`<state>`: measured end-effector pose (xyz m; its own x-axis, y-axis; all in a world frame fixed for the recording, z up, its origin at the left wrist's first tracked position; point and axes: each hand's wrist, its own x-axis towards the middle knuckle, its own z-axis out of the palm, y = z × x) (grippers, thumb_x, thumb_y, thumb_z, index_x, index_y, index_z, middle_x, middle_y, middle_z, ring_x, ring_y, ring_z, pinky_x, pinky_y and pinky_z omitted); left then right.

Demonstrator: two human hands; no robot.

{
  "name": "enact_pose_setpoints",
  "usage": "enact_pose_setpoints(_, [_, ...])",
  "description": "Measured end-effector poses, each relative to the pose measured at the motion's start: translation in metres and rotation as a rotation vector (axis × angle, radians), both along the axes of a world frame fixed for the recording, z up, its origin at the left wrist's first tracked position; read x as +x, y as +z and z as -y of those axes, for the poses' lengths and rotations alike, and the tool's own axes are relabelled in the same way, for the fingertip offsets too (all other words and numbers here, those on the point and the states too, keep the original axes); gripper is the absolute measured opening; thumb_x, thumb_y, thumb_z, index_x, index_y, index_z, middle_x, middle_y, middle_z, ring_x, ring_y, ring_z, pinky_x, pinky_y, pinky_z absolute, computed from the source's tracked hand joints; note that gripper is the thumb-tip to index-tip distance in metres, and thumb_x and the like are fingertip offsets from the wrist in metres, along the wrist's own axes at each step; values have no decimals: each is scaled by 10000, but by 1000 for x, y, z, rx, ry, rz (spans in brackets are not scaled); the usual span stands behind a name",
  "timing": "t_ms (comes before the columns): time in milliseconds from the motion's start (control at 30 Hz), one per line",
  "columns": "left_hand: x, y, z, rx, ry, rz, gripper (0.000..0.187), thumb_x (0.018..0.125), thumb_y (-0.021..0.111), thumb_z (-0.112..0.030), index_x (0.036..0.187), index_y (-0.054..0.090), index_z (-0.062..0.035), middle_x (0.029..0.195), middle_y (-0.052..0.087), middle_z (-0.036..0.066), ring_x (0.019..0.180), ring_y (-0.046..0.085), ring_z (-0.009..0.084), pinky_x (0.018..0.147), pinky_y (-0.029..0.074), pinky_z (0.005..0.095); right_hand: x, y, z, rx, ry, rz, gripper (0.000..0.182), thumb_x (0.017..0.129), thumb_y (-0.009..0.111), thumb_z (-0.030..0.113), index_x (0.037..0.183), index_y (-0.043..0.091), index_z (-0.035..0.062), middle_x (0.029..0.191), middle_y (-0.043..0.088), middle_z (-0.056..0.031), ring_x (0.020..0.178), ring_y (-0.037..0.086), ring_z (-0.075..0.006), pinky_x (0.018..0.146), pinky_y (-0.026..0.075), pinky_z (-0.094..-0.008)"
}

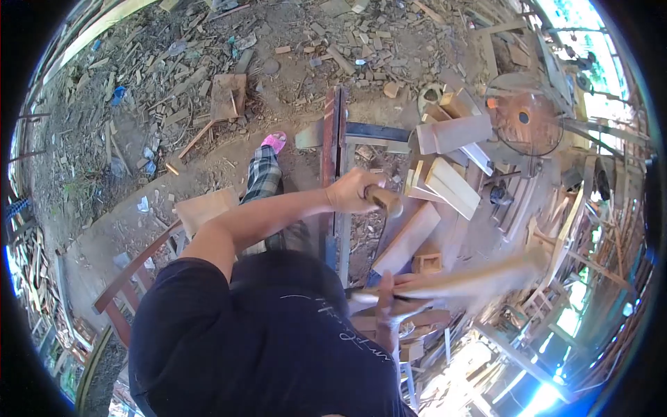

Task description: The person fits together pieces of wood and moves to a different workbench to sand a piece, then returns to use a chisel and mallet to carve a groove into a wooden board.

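My left hand [353,192] is closed around a short, round wooden handle [388,200], whose blunt end sticks out to the right of the fist. Whatever the handle belongs to cannot be made out. Lower and nearer my body, my right hand [393,300] grips a long pale wooden stick [479,279]. The stick points right, and its far end is smeared by motion. Between and beyond the hands lies a flat wooden board [408,238], with a small hollow wooden block [427,263] beside it.
Stacked wood offcuts [455,134] lie to the right, near a round fan [524,118]. An upright reddish beam [330,139] stands ahead of my left hand. Wood scraps litter the dirt floor [208,160]. A wooden chair-like frame [128,285] is at the left.
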<state>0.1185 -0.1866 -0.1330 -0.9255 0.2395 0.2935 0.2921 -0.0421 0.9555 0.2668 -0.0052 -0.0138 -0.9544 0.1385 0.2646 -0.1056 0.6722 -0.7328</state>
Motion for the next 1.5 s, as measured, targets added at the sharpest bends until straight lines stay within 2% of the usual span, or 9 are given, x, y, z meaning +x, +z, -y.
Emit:
enact_pose_setpoints(133, [-32,-7,1,258,91,106,131,737,697,-69,721,570,-40,630,620,39,575,605,161,506,434,305,-19,-5,19,189,35,228,608,707,812,150,1164,480,-75,729,606,-136,723,611,-265,716,495,-378])
enact_pose_setpoints(200, [-54,-17,19,263,122,512,124,792,685,-64,712,591,-64,624,600,-26,576,557,82,502,425,264,-16,-18,17,401,36,383,616,714,809,161,1167,473,-87,738,622,-156,723,620,-261,709,501,-378])
enact_pose_setpoints(300, [-60,-39,30,469,129,598,149,820,690,-96,706,597,-75,616,572,-29,561,521,57,512,405,235,-12,-30,2,-105,-102,310,734,697,827,162,1237,406,-104,994,590,-171,884,572,-262,805,484,-378])
enact_pose_setpoints(433, [-48,-17,12,307,112,401,170,828,704,-109,713,582,-80,627,534,-56,574,493,35,528,385,228,-14,-20,6,-99,-233,436,640,694,831,143,1153,437,-67,986,567,-160,893,554,-223,788,483,-370])
enact_pose_setpoints(500, [-49,-4,12,328,91,413,154,809,702,-99,736,573,-57,660,534,-59,611,479,30,556,403,233,-9,-32,-1,117,-45,212,607,700,827,154,1125,443,-45,759,625,-153,655,624,-230,599,506,-371])
enact_pose_setpoints(733, [-47,-6,20,340,57,354,178,824,717,-106,730,568,-77,659,542,-58,591,495,33,541,396,228,8,-34,3,59,-90,210,630,691,838,172,1129,440,-43,697,608,-139,638,625,-220,591,505,-370])
enact_pose_setpoints(967, [-43,-54,31,391,185,538,156,803,719,-97,729,586,-62,650,554,-43,556,490,44,502,385,241,6,-53,8,37,-148,381,694,696,841,240,1152,443,-99,793,652,-187,716,645,-230,652,520,-371])
enact_pose_setpoints(1133, [-28,-35,64,483,308,575,155,799,719,-89,713,590,-80,627,547,-41,515,478,48,465,343,224,12,-74,-4,-52,-170,455,823,695,837,283,1255,401,-133,957,649,-269,892,655,-292,808,513,-389])
enact_pose_setpoints(1500, [-34,-54,136,485,478,573,223,827,655,-20,726,480,-112,535,424,-43,421,344,57,428,274,253,28,-87,-17,-25,-265,635,887,677,837,327,1302,384,-111,1036,634,-307,974,648,-342,841,505,-407])
